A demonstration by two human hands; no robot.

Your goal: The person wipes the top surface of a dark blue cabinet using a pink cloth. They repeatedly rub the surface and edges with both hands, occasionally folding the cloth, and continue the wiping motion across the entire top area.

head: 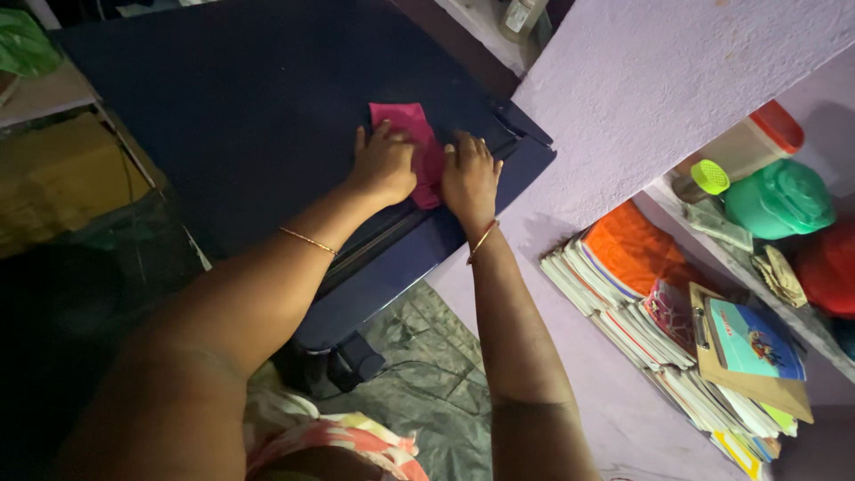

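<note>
While both hands press down on it, the pink cloth (412,147) lies flat on the dark blue counter (232,107), close to the counter's right-hand edge. The left hand (385,167) rests palm down on the cloth's left side, its grip spread, fingers flat and slightly apart. The right hand (469,178) covers the cloth's lower right corner, also palm down, with its grip spread and the fingers lying side by side; neither hand pinches the fabric. Each wrist carries a thin gold bangle (307,240).

Just past the cloth's right side, the counter's corner meets a lilac wall (641,80). Well to the right of the cloth and lower down, a stack of books (641,303) lies on a shelf, with a brown clipboard (757,383) leaning over it and an orange cloth (632,249) draped on top. Above that stack, a green plastic jug (779,200) and a clear tub with a red lid (757,142) stand on a higher shelf. Below the cloth, under the counter's edge, grey plastic sheeting (436,374) covers the floor.
</note>
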